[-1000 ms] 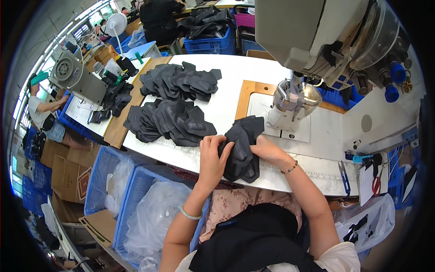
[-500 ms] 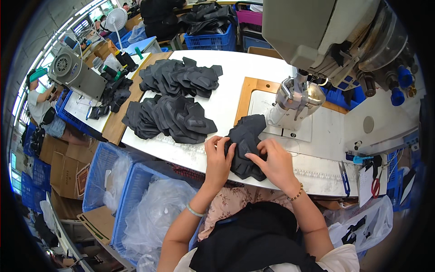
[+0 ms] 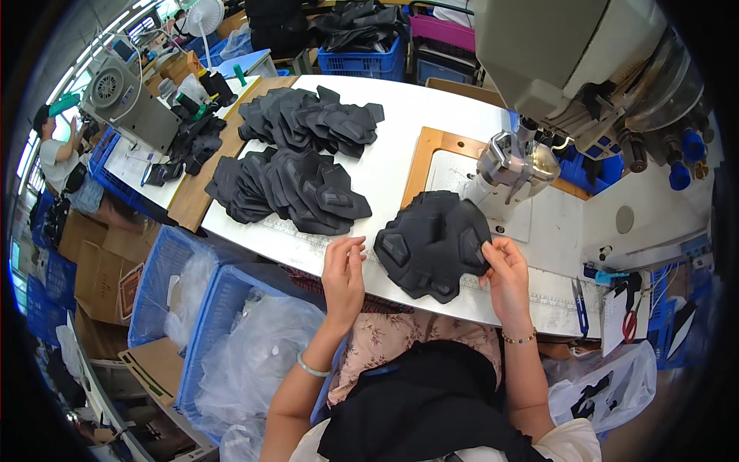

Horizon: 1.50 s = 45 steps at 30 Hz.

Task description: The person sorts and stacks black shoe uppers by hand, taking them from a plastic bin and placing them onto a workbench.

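Observation:
A dark grey shaped fabric piece (image 3: 433, 242) lies spread flat on the white table (image 3: 400, 154), just in front of the sewing machine head (image 3: 514, 160). My right hand (image 3: 504, 273) pinches its right edge. My left hand (image 3: 344, 271) hovers just left of the piece with fingers apart, holding nothing. Two stacks of similar dark pieces sit further left, one near (image 3: 289, 189) and one farther back (image 3: 308, 119).
A big grey-white sewing machine (image 3: 585, 61) fills the upper right. Scissors (image 3: 630, 319) and a blue tool (image 3: 580, 304) lie at the right. Blue bins with clear plastic bags (image 3: 231, 339) stand below the table's left. Another person (image 3: 58, 150) works at far left.
The bunched-up fabric piece has been opened and laid flat. My left hand has let go of it and moved left; my right hand slid to its right edge.

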Each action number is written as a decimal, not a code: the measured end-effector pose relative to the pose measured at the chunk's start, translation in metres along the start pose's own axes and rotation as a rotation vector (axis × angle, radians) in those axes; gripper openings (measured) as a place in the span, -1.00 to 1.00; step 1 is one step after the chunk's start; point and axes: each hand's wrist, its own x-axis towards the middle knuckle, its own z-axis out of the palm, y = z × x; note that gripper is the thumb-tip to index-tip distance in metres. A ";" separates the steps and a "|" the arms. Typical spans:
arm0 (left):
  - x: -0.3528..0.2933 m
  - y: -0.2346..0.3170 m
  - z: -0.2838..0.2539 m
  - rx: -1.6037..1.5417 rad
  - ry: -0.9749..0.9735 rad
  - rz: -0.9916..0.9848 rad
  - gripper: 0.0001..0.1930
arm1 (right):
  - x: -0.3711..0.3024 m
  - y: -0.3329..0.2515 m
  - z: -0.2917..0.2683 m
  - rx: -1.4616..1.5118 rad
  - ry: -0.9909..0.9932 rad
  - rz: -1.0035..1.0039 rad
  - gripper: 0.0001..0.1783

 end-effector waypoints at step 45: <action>-0.555 0.208 -0.311 0.197 0.225 -2.222 -0.17 | -0.274 0.124 0.267 -0.188 -2.276 -0.544 -0.27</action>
